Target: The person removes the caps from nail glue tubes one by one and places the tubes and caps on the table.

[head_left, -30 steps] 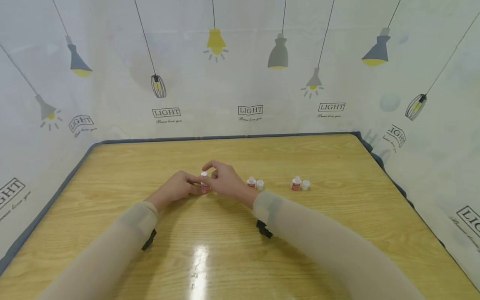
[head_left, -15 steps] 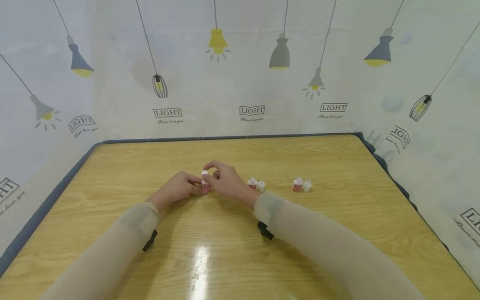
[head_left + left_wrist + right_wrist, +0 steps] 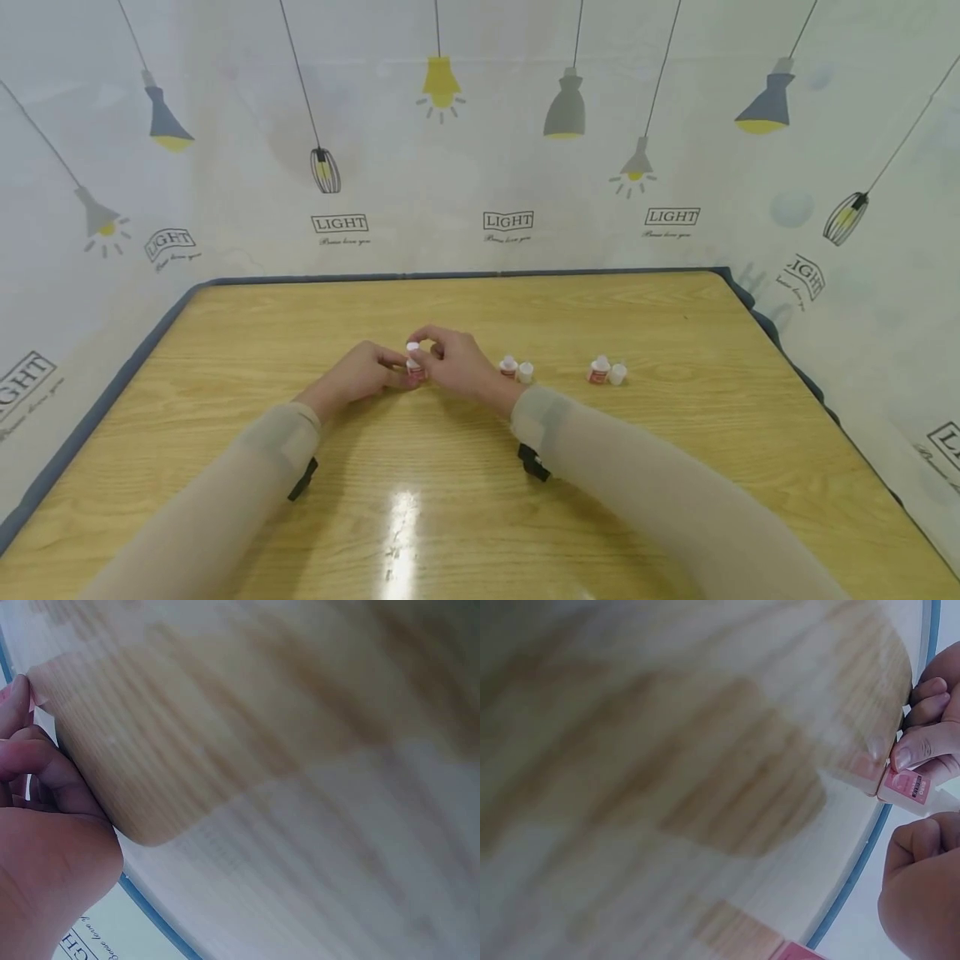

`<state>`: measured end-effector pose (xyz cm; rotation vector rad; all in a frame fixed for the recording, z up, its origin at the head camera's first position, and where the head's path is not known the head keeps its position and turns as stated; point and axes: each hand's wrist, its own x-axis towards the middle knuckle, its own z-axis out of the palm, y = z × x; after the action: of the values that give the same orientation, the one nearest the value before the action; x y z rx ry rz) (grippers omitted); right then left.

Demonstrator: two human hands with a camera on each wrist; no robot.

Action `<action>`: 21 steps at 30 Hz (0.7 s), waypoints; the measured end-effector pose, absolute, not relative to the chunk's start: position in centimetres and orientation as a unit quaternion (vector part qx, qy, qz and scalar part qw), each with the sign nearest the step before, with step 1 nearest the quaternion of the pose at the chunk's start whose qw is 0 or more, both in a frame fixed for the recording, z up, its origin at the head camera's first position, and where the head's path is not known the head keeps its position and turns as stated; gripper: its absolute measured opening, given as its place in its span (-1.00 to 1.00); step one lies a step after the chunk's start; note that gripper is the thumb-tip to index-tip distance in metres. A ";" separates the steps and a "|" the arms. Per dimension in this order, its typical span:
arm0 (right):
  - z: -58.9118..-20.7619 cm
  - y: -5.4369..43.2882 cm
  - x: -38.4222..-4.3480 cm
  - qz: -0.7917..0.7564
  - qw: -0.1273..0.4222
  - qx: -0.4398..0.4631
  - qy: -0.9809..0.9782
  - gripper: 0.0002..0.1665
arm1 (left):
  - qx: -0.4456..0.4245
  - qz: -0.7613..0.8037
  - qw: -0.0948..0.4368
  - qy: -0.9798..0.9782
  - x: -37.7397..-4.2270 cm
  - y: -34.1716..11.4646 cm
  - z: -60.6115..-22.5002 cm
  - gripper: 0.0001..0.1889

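Observation:
In the head view, a small white bottle with a red label [image 3: 417, 375] stands upright between my hands. My left hand [image 3: 358, 373] grips its lower part from the left, thumb and fingers around the label. From the right and above, my right hand [image 3: 461, 365] pinches the white cap [image 3: 413, 347] at the bottle's top between thumb and index finger. The right wrist view shows the bottle's pink-red label [image 3: 907, 785] under the left thumb [image 3: 906, 756], with the curled right hand [image 3: 922, 892] beside it. In the left wrist view, the left hand [image 3: 60, 862] hides most of the bottle.
Right of the hands stands a second red-labelled bottle [image 3: 508, 368] with a loose white cap [image 3: 526, 372] beside it. Farther right is a third bottle [image 3: 598, 370], also with a cap [image 3: 618, 373] next to it. A lamp-printed backdrop [image 3: 420, 183] surrounds the wooden table [image 3: 450, 517].
The head view has shifted slightly, so everything appears a little farther right. Both hands keep their hold on the bottle and cap, with only slight finger movement.

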<state>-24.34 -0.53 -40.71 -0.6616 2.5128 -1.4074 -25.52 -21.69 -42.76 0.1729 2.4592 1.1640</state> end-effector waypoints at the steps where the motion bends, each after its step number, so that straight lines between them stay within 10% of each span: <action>1: -40.7 -0.5 -24.3 -0.473 0.092 -0.224 0.847 -0.66 | 0.064 0.417 0.206 0.883 -25.5 -21.7 -42.7 -0.65; 21: -40.8 -0.5 -24.1 -0.486 0.112 -0.217 0.839 -0.68 | 0.043 0.405 0.208 0.890 -25.2 -21.4 -42.3 -0.61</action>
<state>-24.15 -0.54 -40.76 -0.6367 2.4644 -1.4265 -25.20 -21.36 -42.32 0.1188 2.4760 1.1264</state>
